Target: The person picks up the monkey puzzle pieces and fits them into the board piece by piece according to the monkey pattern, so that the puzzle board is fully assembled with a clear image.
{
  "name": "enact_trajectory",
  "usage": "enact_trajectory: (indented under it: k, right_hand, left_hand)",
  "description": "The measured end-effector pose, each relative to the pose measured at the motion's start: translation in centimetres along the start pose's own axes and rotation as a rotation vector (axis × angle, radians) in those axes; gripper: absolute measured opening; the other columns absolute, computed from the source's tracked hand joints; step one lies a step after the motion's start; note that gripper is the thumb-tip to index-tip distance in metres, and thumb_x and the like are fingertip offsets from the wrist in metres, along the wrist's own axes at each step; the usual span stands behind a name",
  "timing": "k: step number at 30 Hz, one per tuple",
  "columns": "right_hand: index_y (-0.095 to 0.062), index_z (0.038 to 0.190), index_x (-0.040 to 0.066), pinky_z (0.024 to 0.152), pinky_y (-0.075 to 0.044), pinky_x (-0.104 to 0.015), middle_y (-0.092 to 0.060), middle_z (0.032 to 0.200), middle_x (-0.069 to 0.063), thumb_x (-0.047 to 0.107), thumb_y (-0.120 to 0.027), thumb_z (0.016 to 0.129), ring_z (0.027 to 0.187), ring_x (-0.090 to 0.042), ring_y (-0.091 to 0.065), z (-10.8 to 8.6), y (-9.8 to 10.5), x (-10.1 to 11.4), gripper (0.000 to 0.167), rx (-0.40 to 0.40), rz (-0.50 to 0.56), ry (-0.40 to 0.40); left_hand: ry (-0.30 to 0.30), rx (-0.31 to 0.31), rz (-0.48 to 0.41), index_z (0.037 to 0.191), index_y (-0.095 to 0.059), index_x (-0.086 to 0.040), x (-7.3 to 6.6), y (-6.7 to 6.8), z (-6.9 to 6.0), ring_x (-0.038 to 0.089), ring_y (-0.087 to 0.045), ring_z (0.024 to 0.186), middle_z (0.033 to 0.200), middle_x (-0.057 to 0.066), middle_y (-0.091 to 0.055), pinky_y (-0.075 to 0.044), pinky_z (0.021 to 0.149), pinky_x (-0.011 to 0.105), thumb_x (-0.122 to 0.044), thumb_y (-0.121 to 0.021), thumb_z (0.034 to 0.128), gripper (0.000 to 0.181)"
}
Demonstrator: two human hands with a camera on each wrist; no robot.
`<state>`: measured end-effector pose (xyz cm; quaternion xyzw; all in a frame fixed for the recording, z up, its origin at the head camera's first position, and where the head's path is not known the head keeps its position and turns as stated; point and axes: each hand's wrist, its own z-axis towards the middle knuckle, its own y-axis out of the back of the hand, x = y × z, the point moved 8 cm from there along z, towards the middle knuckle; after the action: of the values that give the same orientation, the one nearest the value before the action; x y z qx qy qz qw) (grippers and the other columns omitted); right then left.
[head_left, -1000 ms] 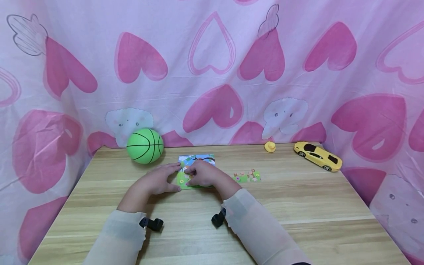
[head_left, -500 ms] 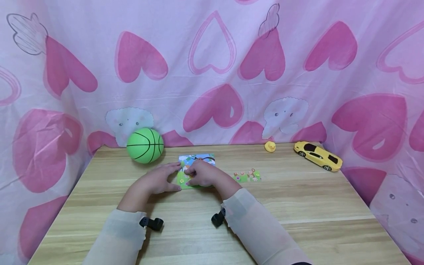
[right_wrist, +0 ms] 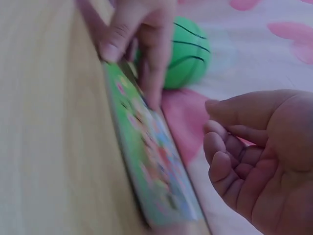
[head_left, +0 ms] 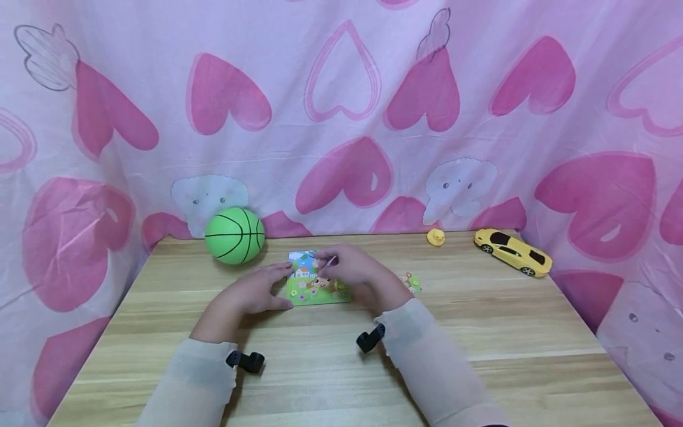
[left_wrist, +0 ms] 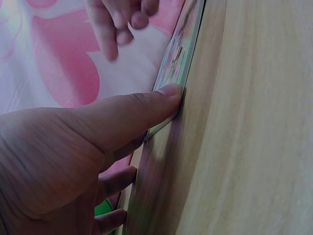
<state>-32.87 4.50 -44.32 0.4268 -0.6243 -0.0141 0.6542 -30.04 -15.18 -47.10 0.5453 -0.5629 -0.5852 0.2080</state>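
A flat picture puzzle (head_left: 312, 296) with a monkey, a house and flowers lies in the middle of the table. My left hand (head_left: 258, 287) rests at its left side, fingers fairly straight. In the left wrist view the thumb (left_wrist: 168, 90) presses on the puzzle's near corner; the right wrist view has the index finger (right_wrist: 155, 81) on its far side. My right hand (head_left: 347, 264) hovers over the puzzle's upper right part, covering it. Its fingers (right_wrist: 220, 166) are loosely curled, with nothing visible between them. A small printed piece (head_left: 412, 281) lies right of the puzzle, partly behind my right forearm.
A green ball (head_left: 235, 236) stands at the table's back left. A yellow rubber duck (head_left: 435, 237) sits near the back edge, and a yellow toy car (head_left: 513, 254) lies at the back right. Behind the table hangs a pink heart-print curtain (head_left: 341, 178).
My right hand has risen off the puzzle's middle and shifted right and back, uncovering the monkey picture. The right forearm now hides more of the loose printed piece. My left hand stays put.
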Motion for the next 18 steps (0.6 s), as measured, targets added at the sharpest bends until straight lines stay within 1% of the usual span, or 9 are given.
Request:
enact_trajectory:
  k: [1,4,8,9,11,14,15,17,18]
  right_hand:
    - [-0.065,0.148,0.011,0.087,-0.061,-0.031,-0.074,0.12,-0.003,0.019,-0.074,0.1,0.105,-0.016,-0.067,-0.3,0.7,-0.2,0.05,-0.022,-0.01,0.004]
    - [-0.066,0.148,0.017,0.09,-0.058,-0.031,-0.075,0.119,-0.001,0.022,-0.076,0.099,0.105,-0.017,-0.066,-1.4,2.5,-1.1,0.05,-0.067,-0.026,-0.01]
    - [-0.065,0.15,0.023,0.086,-0.058,-0.033,-0.072,0.117,0.002,0.026,-0.076,0.1,0.103,-0.018,-0.065,-3.1,4.4,-3.1,0.051,-0.098,-0.047,-0.057]
    - [-0.064,0.15,0.023,0.084,-0.06,-0.034,-0.071,0.116,0.003,0.026,-0.075,0.1,0.101,-0.02,-0.066,-3.5,4.8,-3.6,0.051,-0.101,-0.047,-0.071]
    - [-0.063,0.151,0.021,0.081,-0.062,-0.035,-0.071,0.116,0.003,0.025,-0.075,0.1,0.101,-0.022,-0.066,-4.4,5.6,-4.5,0.053,-0.109,-0.037,-0.088]
    - [-0.063,0.151,0.02,0.079,-0.062,-0.034,-0.071,0.117,0.002,0.025,-0.076,0.1,0.101,-0.023,-0.066,-5.8,6.7,-6.0,0.053,-0.124,-0.036,-0.118]
    - [-0.063,0.151,0.021,0.078,-0.063,-0.034,-0.071,0.118,0.001,0.025,-0.077,0.1,0.102,-0.023,-0.066,-6.2,7.1,-6.6,0.053,-0.128,-0.036,-0.132]
    - [-0.062,0.152,0.021,0.08,-0.061,-0.031,-0.07,0.119,0.001,0.025,-0.076,0.101,0.105,-0.022,-0.064,-7.0,7.7,-7.6,0.053,-0.137,-0.045,-0.156]
    - [-0.062,0.152,0.022,0.079,-0.061,-0.032,-0.07,0.12,0.001,0.026,-0.076,0.101,0.105,-0.022,-0.063,-7.4,8.0,-8.1,0.053,-0.139,-0.045,-0.174]
  left_hand:
    - [0.003,0.001,0.0,0.165,-0.044,-0.02,0.0,0.0,0.0,0.046,-0.028,0.163,0.177,0.007,-0.033,-0.027,0.132,0.067,-0.048,-0.083,0.0915,0.089]
    - [0.009,0.002,0.004,0.165,-0.043,-0.02,0.0,0.0,0.0,0.045,-0.027,0.164,0.177,0.006,-0.033,-0.027,0.132,0.067,-0.049,-0.083,0.0913,0.089]
    - [0.014,0.004,0.003,0.165,-0.044,-0.02,0.0,0.0,-0.1,0.045,-0.026,0.164,0.177,0.006,-0.033,-0.027,0.132,0.067,-0.049,-0.083,0.0915,0.089]
    - [0.016,0.006,0.0,0.165,-0.043,-0.02,0.0,0.0,-0.1,0.045,-0.026,0.164,0.177,0.005,-0.033,-0.027,0.132,0.067,-0.049,-0.083,0.0916,0.089]
    - [0.02,0.009,-0.004,0.165,-0.043,-0.02,0.0,0.0,-0.2,0.044,-0.026,0.164,0.177,0.005,-0.033,-0.027,0.133,0.067,-0.049,-0.083,0.0918,0.088]
    - [0.022,0.011,-0.008,0.166,-0.043,-0.02,0.0,0.0,-0.2,0.045,-0.025,0.164,0.178,0.006,-0.032,-0.027,0.133,0.067,-0.049,-0.083,0.092,0.089]
    - [0.023,0.011,-0.008,0.166,-0.043,-0.02,0.0,0.0,-0.2,0.044,-0.025,0.165,0.178,0.005,-0.032,-0.027,0.133,0.066,-0.049,-0.083,0.092,0.089]
    - [0.022,0.012,-0.005,0.166,-0.043,-0.02,-0.1,-0.1,-0.2,0.044,-0.025,0.165,0.178,0.006,-0.032,-0.027,0.133,0.066,-0.049,-0.083,0.0921,0.089]
    - [0.021,0.013,-0.005,0.166,-0.043,-0.02,-0.1,-0.1,-0.2,0.044,-0.025,0.165,0.178,0.006,-0.032,-0.027,0.133,0.066,-0.049,-0.083,0.0921,0.089]
